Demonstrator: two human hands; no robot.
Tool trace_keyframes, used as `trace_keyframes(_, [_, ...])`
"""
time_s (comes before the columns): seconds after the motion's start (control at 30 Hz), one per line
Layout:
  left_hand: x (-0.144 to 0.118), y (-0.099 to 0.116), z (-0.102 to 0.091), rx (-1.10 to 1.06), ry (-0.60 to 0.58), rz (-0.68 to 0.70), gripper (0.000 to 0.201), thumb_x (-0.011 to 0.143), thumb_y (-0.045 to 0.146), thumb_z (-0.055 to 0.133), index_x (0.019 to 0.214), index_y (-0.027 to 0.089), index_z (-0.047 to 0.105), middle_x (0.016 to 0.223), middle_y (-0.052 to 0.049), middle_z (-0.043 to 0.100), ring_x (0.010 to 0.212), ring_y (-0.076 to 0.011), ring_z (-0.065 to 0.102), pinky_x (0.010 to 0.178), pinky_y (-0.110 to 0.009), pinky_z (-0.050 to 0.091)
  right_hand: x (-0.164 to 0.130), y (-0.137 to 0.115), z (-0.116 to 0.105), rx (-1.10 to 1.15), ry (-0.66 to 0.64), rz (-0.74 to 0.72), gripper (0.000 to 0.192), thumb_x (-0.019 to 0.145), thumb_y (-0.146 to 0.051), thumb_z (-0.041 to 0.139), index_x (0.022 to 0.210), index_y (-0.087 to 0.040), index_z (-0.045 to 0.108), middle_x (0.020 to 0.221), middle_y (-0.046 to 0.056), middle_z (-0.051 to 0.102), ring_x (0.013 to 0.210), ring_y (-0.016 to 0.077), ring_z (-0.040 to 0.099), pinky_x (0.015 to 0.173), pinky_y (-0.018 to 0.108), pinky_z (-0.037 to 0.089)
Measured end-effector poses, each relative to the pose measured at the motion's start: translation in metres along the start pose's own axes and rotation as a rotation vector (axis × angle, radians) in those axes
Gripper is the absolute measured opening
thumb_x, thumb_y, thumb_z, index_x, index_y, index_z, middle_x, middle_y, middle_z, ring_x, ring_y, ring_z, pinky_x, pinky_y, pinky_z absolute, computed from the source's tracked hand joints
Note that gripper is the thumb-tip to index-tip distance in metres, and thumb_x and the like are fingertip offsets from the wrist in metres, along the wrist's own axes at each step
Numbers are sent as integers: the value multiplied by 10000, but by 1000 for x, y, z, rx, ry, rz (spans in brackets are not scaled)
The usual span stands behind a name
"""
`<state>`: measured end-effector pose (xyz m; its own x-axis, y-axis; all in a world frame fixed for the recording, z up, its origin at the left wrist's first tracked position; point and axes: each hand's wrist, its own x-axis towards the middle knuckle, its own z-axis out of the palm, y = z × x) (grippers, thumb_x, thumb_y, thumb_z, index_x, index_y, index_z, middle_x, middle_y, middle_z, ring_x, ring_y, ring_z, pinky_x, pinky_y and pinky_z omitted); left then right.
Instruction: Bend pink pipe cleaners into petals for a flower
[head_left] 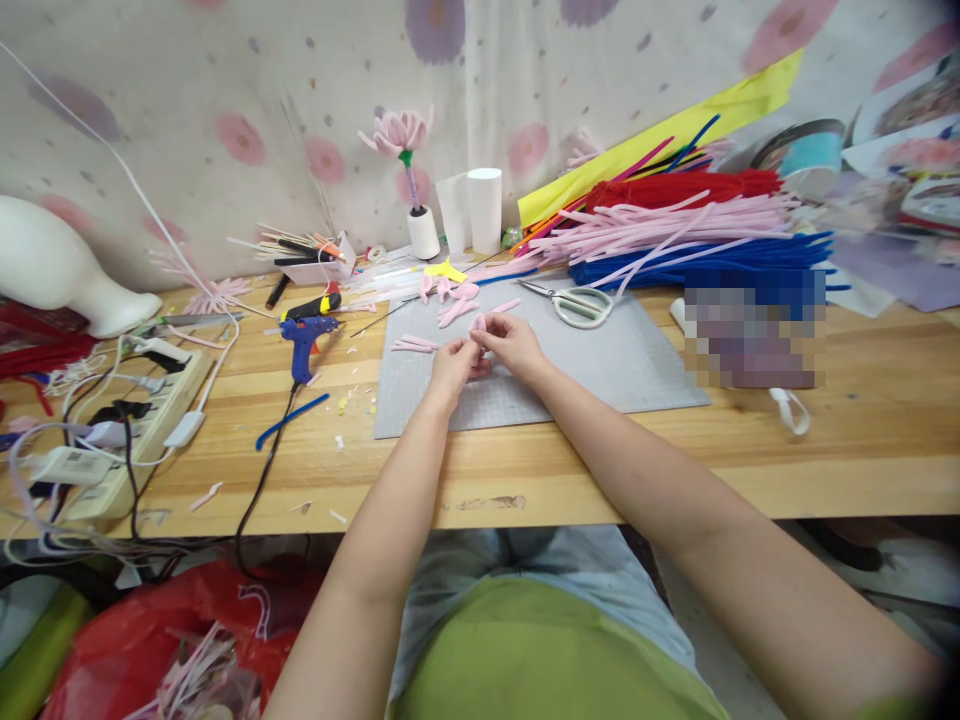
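Hands first: your left hand [452,366] and right hand [513,340] meet over the grey mat [645,360], and the fingers of both are pinched narrow on one small pink petal [478,322] made of bent pipe cleaner. It sits right between your fingertips, just above the mat, with more finished petals [454,298] lying at the mat's far edge and a few pink bits [414,344] just left of your left hand.

Stuff that could bite you, as I see it:

- That petal is tiny and springy. Loosen either pinch and I'd guess it pops open or flicks off into the clutter, where pink-on-pink is a pain to find.
- Pipe cleaner ends are bare wire. Squeeze hard with your thumb on the cut tip and you probably get poked.
- The glue gun [304,338] stands just left of the mat, and its black cord [264,470] runs off the tabletop edge toward your lap. Can't tell if it's hot, but snag the cord with your left forearm and it tips toward the mat.
- Scissors [576,303] lie near your right hand, at the far side of the mat. Blades look shut, but a blind reach could still catch them.
- The pipe cleaner pile [675,235] behind could slide onto the mat if bumped.
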<state>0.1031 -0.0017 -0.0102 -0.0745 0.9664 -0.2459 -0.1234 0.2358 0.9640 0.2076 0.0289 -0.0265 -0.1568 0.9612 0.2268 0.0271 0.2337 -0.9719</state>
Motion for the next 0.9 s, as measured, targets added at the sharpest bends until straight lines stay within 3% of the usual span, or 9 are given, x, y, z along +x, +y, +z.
trace_keyframes(0.33, [16,-11,12,134,96,64,237,752,343,571,607,174,489,515,38,459,459,-78,458,511,-243,483,1,3,4,-155,140,-7,172,662,-312,566,581,-189,477,552,-32,473,543,109,421,559,258,331])
trace_keyframes(0.5, [20,-5,15,161,47,18,200,758,320,547,643,169,485,599,22,520,486,-77,494,498,-243,494,8,12,-4,-52,190,42,191,641,-361,574,614,-189,495,568,-37,488,556,108,442,568,253,356])
trace_keyframes(0.63, [24,-2,13,208,-3,32,221,733,305,582,603,163,473,538,27,503,491,-79,508,493,-223,491,12,15,-9,40,171,61,232,613,-391,598,600,-188,485,567,-39,485,548,102,441,570,251,365])
trace_keyframes(0.9, [32,3,3,208,-19,-4,269,710,351,614,569,160,488,429,53,484,352,-68,474,406,-195,443,18,13,-5,-25,180,65,224,628,-394,600,611,-189,513,566,-39,501,555,103,453,578,252,369])
